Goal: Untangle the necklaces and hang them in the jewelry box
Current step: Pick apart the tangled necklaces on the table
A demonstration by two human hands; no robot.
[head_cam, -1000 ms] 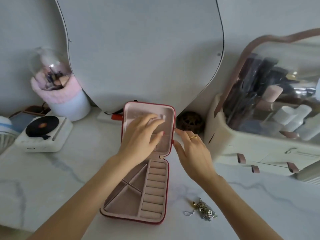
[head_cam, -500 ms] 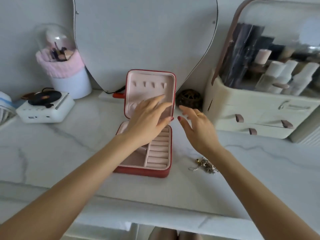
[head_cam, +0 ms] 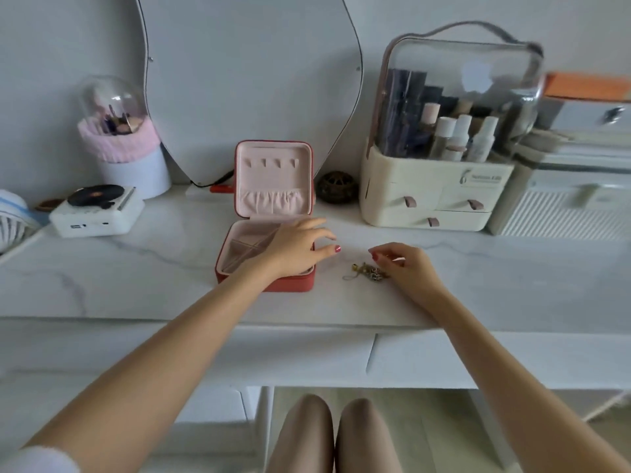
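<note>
A red jewelry box (head_cam: 273, 213) stands open on the marble counter, its pink lid upright with a row of small hooks and an elastic pocket. My left hand (head_cam: 297, 245) hovers over the box's right side, fingers spread and relaxed, holding nothing. A small tangled heap of gold and silver necklaces (head_cam: 367, 271) lies on the counter right of the box. My right hand (head_cam: 404, 266) is just right of the heap, fingers curled down beside it; whether they touch the chains I cannot tell.
A curved mirror (head_cam: 252, 80) leans on the wall behind the box. A cosmetics organizer (head_cam: 440, 186) with drawers stands at the right, a small woven ball (head_cam: 336, 187) beside it. A brush holder (head_cam: 126, 145) and a mini record player (head_cam: 97, 208) sit at the left.
Both hands have pulled back from the box lid. My left hand came down over the tray's right side and my right hand dropped to the necklace heap. The view has tilted back.
</note>
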